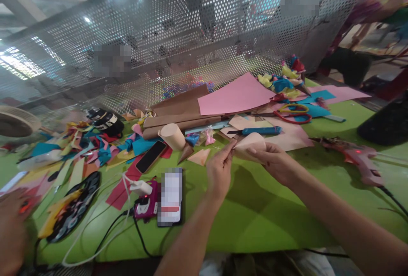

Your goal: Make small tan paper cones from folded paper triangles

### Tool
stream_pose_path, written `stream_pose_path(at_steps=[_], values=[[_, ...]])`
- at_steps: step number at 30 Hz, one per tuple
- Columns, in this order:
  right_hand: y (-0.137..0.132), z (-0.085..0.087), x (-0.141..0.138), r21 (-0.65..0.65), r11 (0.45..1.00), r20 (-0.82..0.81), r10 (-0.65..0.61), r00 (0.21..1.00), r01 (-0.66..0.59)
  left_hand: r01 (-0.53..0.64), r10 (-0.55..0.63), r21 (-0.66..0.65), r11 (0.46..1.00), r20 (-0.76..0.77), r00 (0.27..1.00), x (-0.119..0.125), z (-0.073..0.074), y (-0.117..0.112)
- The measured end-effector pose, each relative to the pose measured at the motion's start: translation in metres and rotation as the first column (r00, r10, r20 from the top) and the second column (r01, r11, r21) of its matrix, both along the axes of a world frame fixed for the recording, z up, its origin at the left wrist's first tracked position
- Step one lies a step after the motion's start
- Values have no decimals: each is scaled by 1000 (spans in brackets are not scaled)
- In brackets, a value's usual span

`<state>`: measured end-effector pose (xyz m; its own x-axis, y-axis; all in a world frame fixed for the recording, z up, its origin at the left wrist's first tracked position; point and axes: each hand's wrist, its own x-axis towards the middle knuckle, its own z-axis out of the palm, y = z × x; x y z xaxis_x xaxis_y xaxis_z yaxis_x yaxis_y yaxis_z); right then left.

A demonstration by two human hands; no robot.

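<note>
Between my two hands is a pale peach piece of paper, curled into a cone-like shape. My left hand pinches its narrow left end. At the right side, my right hand grips the paper with the thumb lying on its face. Just behind it lies a blue box cutter on pale paper cut-offs. Left of my left hand, a pale paper triangle rests on the green table, near a rolled tube.
A pink glue gun with a red light stands at right; red-and-yellow scissors lie behind. A purple power socket with cables and two phones are at left. Another person's hand is at far left. Behind rises a perforated metal screen.
</note>
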<state>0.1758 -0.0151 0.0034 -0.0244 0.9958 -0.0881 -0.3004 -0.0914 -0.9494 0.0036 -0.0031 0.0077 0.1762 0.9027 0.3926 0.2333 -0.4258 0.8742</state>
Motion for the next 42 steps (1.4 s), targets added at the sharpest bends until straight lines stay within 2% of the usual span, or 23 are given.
stream_pose_path(at_steps=[2,5,8,10,13,17,24,28,33,39,42], values=[[0,-1,-1,100,990,17,-105,994,103,-40,41,-6,999,24,999,0,-1,0],[0,-2,-2,299,930,47,-237,970,213,-86,90,-51,995,64,994,0,1,0],[-2,-3,-3,489,854,204,-308,929,176,-105,114,-94,990,97,989,2,3,-2],[-4,-4,-3,561,819,357,-370,858,120,-110,124,-114,987,118,985,4,4,-2],[-5,-4,-5,585,809,497,-419,760,64,-110,130,-139,984,142,981,6,3,-2],[-5,-6,-6,625,780,545,-461,700,28,-114,133,-134,984,142,981,5,2,-2],[-2,-9,-6,740,672,543,-612,575,16,-95,114,-131,987,143,983,5,3,-3],[-5,-5,-6,784,616,569,-664,485,-75,-90,105,-126,988,118,987,6,1,-3],[-6,-2,-8,778,609,595,-636,492,-153,-33,43,-94,995,103,994,7,1,-3],[-7,3,-8,798,585,566,-642,517,-147,8,11,-142,990,137,991,8,0,-3],[-7,4,-8,793,592,564,-622,543,-144,34,-13,-154,987,130,991,8,-2,-2]])
